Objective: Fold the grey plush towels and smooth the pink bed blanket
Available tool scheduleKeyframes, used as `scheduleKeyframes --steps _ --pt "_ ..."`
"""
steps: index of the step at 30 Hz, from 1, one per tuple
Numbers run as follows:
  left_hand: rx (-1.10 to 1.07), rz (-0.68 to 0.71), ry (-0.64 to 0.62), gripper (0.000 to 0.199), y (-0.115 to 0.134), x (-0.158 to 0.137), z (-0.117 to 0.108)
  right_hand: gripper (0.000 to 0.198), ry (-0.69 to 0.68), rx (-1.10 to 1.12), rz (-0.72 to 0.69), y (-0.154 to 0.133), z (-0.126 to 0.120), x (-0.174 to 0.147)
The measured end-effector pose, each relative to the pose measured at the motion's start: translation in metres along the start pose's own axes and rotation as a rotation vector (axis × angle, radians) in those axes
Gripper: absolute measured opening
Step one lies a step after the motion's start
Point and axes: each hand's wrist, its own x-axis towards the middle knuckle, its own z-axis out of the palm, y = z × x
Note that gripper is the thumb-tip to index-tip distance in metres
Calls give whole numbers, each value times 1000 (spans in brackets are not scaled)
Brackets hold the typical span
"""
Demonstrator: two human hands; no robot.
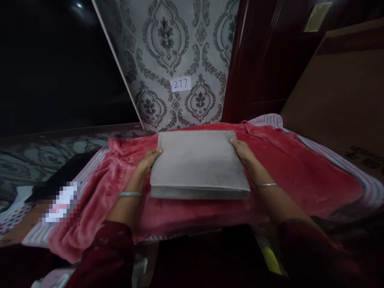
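Observation:
A flat, light grey rectangular object (198, 160), at least two layers thick, spans the space between my hands. Its near edge shows a second, darker layer under the top one, and dark specks mark the surface at the lower right. I cannot tell what it is or whether it is folded. My left hand (149, 159) grips its left edge, thumb on top and fingers below out of sight. On the opposite edge my right hand (243, 153) holds it the same way. A red plush blanket (285, 172) lies beneath.
Behind the blanket rises a patterned wall (166, 40) with a paper label (181, 83) reading 277. A large dark screen (60, 64) stands at the left. A cardboard box (339, 92) leans in at the right, near a dark red panel (255, 60).

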Motion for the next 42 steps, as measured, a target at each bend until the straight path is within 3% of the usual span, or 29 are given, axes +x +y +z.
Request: scheduleKeyframes --steps 2,5,9,12,17,23,27,30,34,42 --pt "54 -86 21 56 -27 4 5 42 1 -49 114 30 5 2" --pt "115 -126 72 57 -55 7 7 39 16 -68 137 61 5 -1" --pt "82 -145 -25 60 -69 10 4 53 -2 -69 125 76 2 -3" --pt "144 -83 -26 60 -76 10 6 73 -54 -136 14 84 3 -4" --pt "413 105 164 51 -90 11 14 82 -31 -376 -264 98 3 -4" --pt "263 84 77 59 -98 4 9 77 -2 -557 -332 100 -3 -14" --pt "330 143 129 67 -111 -10 5 63 -26 -858 -471 86 -15 -61" --pt "384 236 193 69 -122 -18 6 57 -211 -997 -639 72 -22 -107" --pt "384 276 164 70 -124 -24 9 47 -419 -975 -696 69 -22 -139" --pt "386 223 75 72 -114 -37 -3 37 -304 -775 -690 82 -23 -145"
